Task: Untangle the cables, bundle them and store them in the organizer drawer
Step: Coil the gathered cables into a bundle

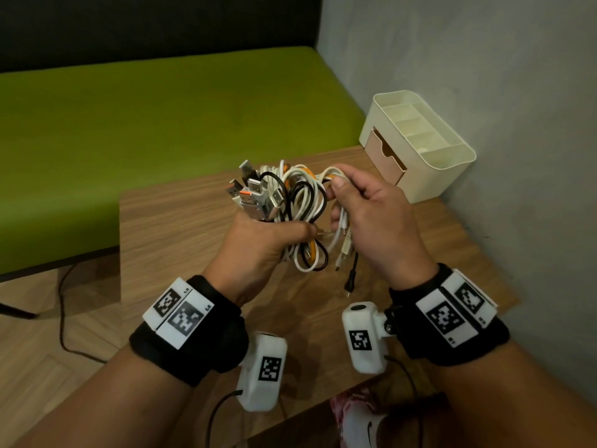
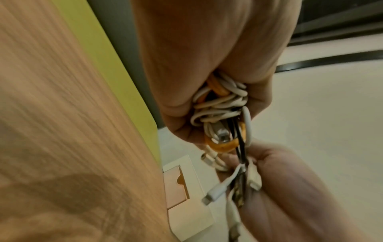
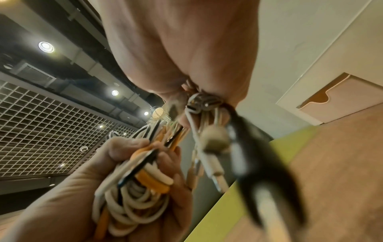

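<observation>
Cables: one tangled bunch of white, black and orange leads, held in the air above the wooden table, at the centre of the head view.

Left hand: fingers curled round the lower half of the bunch. USB plugs fan out above the fist toward 11 o'clock; looped ends hang out below it toward 5 o'clock. In the left wrist view the coils sit packed between palm and curled fingers.

Right hand: thumb and forefinger pinch a white loop at the bunch's 2 o'clock edge; the remaining fingers are curled round several loose strands. Their ends, white connectors and one black plug, dangle below the hand toward 6 o'clock. The right wrist view shows these ends hanging close to the lens, blurred.

Organizer: cream plastic, with divided top compartments, standing on the table against the grey wall, at 1 o'clock from the bunch and well apart from it. Its pink drawer faces the hands; whether it is fully closed cannot be told.

Green bench seat: beyond the table, at 10 o'clock.

Shoe: white, on the floor at 6 o'clock, partly visible.
</observation>
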